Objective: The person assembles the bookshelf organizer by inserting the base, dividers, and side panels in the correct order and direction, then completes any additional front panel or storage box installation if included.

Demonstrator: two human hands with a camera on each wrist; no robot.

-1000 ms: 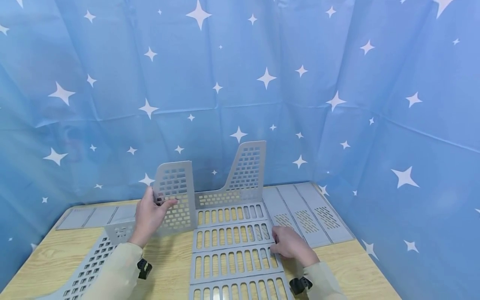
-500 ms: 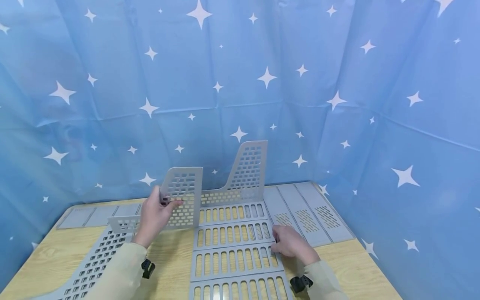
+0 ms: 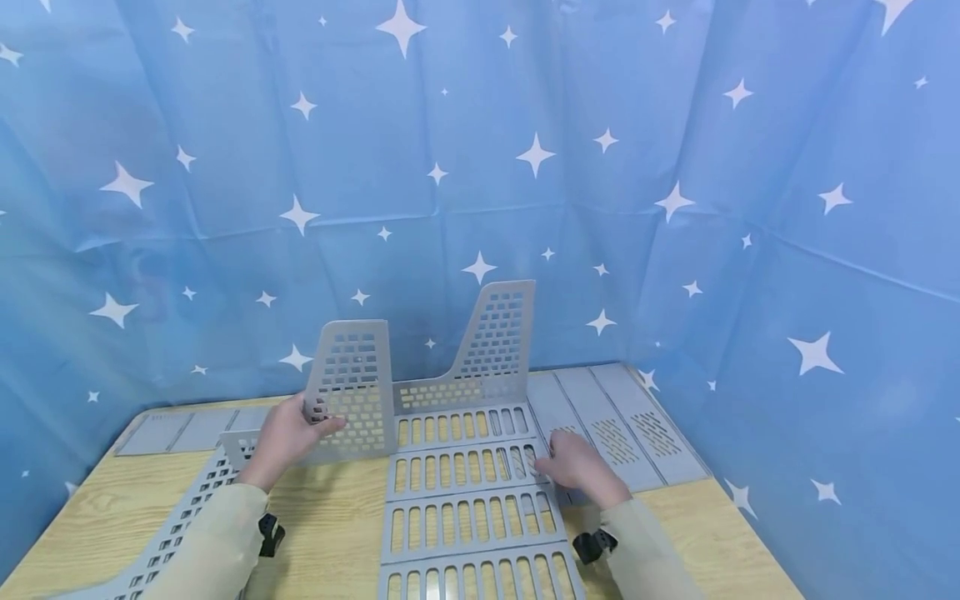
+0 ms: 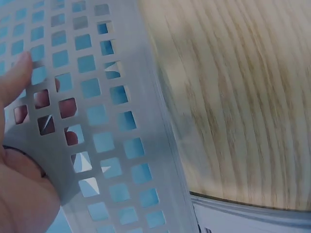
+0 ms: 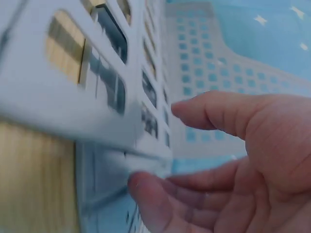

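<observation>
My left hand (image 3: 288,433) pinches the left edge of an upright grey plastic panel (image 3: 387,383) with brick-shaped holes; the thumb lies on its near face. Some fingers show through its holes in the left wrist view. To its right a slotted grey panel (image 3: 465,497) lies flat on the table. A tall, curved-edge perforated panel (image 3: 527,333) stands upright at its far end. Beside the slotted panel's right edge is my right hand (image 3: 577,462). In the right wrist view its thumb and fingers are spread apart near that edge (image 5: 141,150), pinching nothing.
Flat grey panels with diagonal slits (image 3: 581,392) lie at the right. More flat grey panels (image 3: 198,429) are at the back left. A perforated grey piece (image 3: 153,537) sits at the left front, partly behind my sleeve. A blue star-patterned curtain (image 3: 480,167) hangs behind the wooden table (image 3: 337,517).
The left hand's panel swung right, then back left; that hand is now lower on its edge. My right hand has shifted slightly up and left along the slotted panel's edge.
</observation>
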